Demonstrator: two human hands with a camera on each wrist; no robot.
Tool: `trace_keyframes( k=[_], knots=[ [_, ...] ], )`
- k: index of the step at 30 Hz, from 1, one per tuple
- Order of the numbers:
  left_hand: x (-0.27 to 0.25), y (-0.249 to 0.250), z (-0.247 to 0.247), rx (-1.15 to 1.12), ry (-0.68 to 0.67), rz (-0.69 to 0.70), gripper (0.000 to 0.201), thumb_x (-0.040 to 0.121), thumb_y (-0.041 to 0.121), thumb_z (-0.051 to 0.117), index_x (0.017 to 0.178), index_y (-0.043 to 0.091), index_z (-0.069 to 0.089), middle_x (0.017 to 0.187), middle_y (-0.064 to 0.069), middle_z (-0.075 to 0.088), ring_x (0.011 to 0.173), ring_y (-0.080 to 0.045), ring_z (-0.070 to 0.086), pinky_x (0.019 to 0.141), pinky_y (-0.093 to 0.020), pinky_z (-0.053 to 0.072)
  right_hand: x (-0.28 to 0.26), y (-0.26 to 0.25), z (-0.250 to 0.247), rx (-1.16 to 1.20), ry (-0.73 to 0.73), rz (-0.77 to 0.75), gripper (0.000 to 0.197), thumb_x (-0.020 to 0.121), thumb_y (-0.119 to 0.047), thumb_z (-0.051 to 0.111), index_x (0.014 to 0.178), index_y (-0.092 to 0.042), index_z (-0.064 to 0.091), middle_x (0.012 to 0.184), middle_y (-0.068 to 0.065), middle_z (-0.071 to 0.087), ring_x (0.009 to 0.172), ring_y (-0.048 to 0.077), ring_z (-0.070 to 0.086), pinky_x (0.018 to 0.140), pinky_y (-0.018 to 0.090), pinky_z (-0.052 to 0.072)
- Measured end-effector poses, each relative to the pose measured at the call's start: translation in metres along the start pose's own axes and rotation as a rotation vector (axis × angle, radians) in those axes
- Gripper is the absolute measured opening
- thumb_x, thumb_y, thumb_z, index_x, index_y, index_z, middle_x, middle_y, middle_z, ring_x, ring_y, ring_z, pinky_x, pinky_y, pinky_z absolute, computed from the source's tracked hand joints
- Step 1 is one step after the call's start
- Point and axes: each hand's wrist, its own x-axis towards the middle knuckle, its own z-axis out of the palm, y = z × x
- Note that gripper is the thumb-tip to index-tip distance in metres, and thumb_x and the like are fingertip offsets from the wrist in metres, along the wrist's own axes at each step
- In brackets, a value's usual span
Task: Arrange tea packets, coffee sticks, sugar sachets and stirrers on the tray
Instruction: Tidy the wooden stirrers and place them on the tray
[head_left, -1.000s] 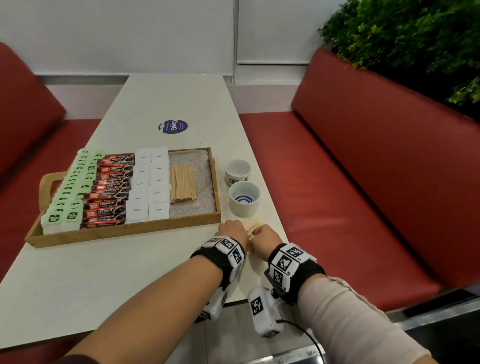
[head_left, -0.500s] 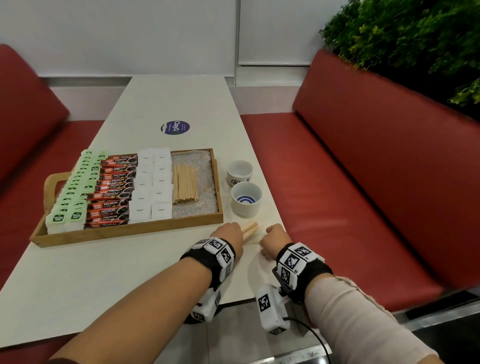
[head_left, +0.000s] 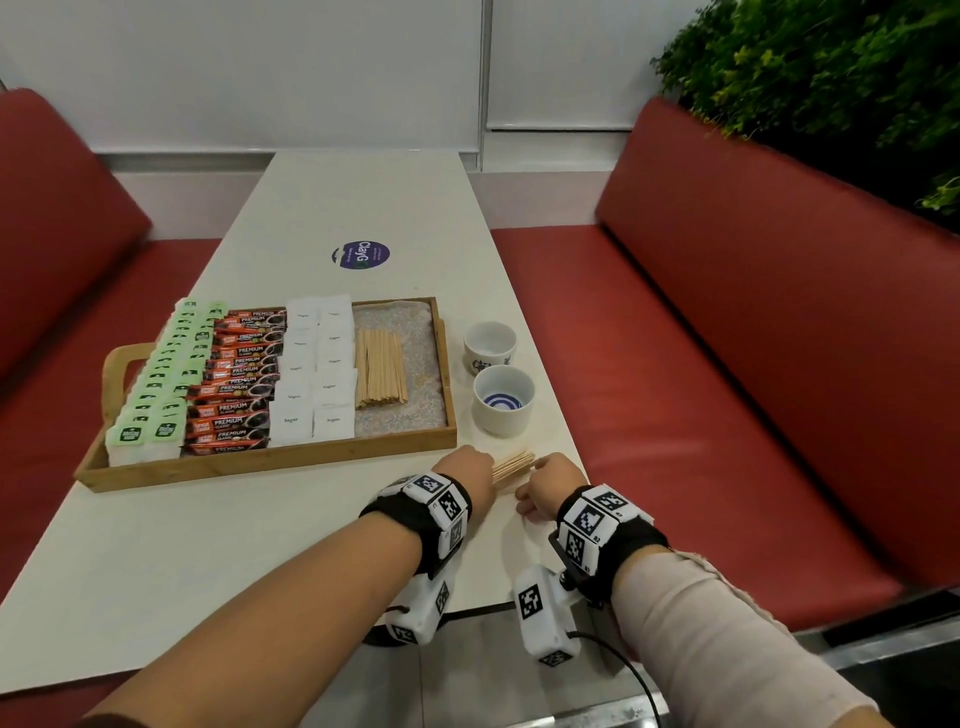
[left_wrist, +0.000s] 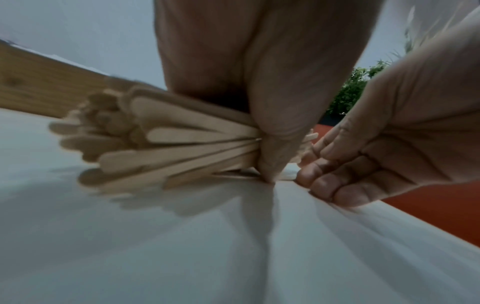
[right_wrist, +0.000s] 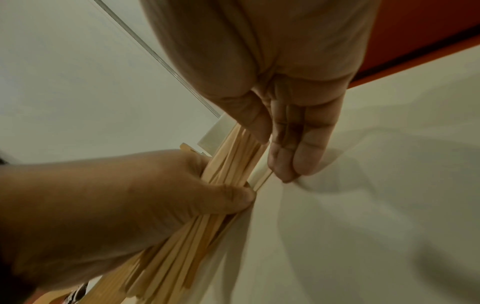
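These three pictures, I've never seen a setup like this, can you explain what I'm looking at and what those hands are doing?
There is no machine here: a person works with bare hands and wears three cameras. The wide picture comes from the head camera, looking down at a white table. The two close-ups come from cameras strapped to each wrist, the black bands with checkered squares.

On the table sits a wooden tray holding rows of green tea packets, red coffee sticks, white sugar sachets and a pile of wooden stirrers. Two small cups stand right of it.

Near the table's edge, the left hand has its grip around a loose bundle of stirrers, which fans out on the tabletop. The right hand rests its fingertips beside the bundle, holding nothing.
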Motion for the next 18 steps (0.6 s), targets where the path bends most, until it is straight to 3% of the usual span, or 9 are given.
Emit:
trace_keyframes(
  k=[3,6,9,12,14,16,18],
  knots=[
    [0.0,0.004,-0.002,0.053,-0.001,0.017,0.031,0.1,0.015,0.04,0.124,0.002,0.052,0.13,-0.017,0.052,0.121,-0.028,0.049,0.095,-0.029,0.04,0.001,0.002,-0.004,0.032,-0.002,0.026,0.022,0.093,-0.006,0.046,0.113,-0.002,0.055,0.096,0.016,0.059,0.065,0.02,0.056,0.051,0.025,0.047],
    [0.001,0.006,-0.001,0.067,-0.011,0.015,0.028,0.098,0.011,0.042,0.12,0.002,0.056,0.124,-0.017,0.055,0.115,-0.028,0.053,0.091,-0.03,0.043,0.005,0.003,-0.004,-0.003,0.023,0.039,0.01,0.09,-0.007,0.049,0.1,-0.008,0.051,0.102,0.018,0.062,0.077,0.024,0.06,0.062,0.029,0.051],
    [0.001,0.006,0.0,0.075,-0.016,0.006,0.028,0.095,0.01,0.046,0.12,0.002,0.057,0.124,-0.016,0.056,0.114,-0.029,0.055,0.091,-0.032,0.045,0.019,0.01,0.002,-0.064,0.059,0.059,0.025,0.084,-0.006,0.055,0.107,0.003,0.055,0.107,0.022,0.066,0.096,0.033,0.065,0.082,0.042,0.055],
    [0.0,0.008,0.0,0.052,-0.006,0.01,0.03,0.095,0.012,0.049,0.123,0.004,0.054,0.126,-0.014,0.056,0.116,-0.029,0.054,0.092,-0.034,0.044,0.017,0.011,0.0,-0.087,0.041,0.082,0.026,0.083,-0.004,0.054,0.108,0.002,0.057,0.104,0.022,0.067,0.096,0.033,0.066,0.081,0.041,0.055],
    [-0.001,0.007,0.001,0.037,0.008,0.02,0.03,0.094,0.014,0.05,0.123,0.005,0.053,0.125,-0.013,0.057,0.116,-0.029,0.054,0.091,-0.034,0.044,0.005,0.007,-0.005,-0.077,0.035,0.07,0.008,0.085,-0.003,0.051,0.091,-0.006,0.056,0.101,0.017,0.064,0.091,0.029,0.064,0.077,0.035,0.055],
    [-0.003,0.006,0.002,0.015,0.023,0.041,0.032,0.094,0.017,0.051,0.123,0.004,0.051,0.126,-0.014,0.056,0.116,-0.029,0.054,0.092,-0.034,0.043,-0.001,0.009,-0.008,-0.04,0.006,0.044,0.023,0.089,-0.005,0.049,0.071,-0.018,0.043,0.095,0.012,0.056,0.085,0.025,0.057,0.074,0.031,0.053],
    [-0.005,0.004,0.001,-0.009,0.023,0.066,0.033,0.094,0.019,0.052,0.122,0.002,0.05,0.126,-0.016,0.056,0.115,-0.03,0.054,0.091,-0.033,0.042,-0.007,0.006,-0.01,-0.028,-0.008,0.017,0.023,0.089,-0.004,0.046,0.07,-0.018,0.042,0.085,0.009,0.053,0.081,0.024,0.053,0.072,0.032,0.05]
  ],
)
